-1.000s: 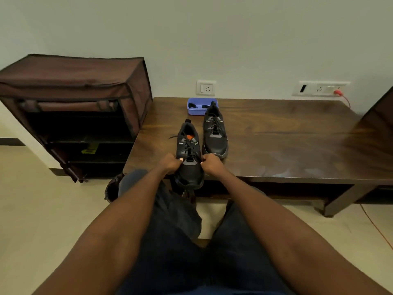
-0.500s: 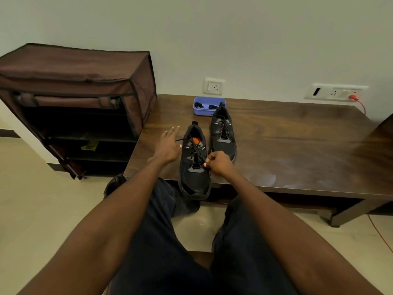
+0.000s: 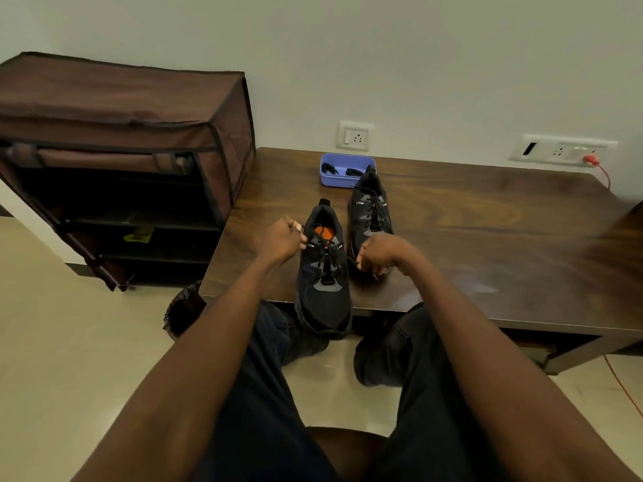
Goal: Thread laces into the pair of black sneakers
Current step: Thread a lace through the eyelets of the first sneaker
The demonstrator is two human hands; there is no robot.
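On the table [image 3: 469, 238], the near sneaker [image 3: 323, 273] overhangs the edge at 6 o'clock. Left hand [image 3: 282, 240] and right hand [image 3: 377, 252] each pinch a lace end [image 3: 349, 260], pulled toward 9 and 3 o'clock.

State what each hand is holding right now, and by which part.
Each hand pinches one free end of the black lace of the near sneaker: the left hand by the collar on its side, the right hand out to the other side.
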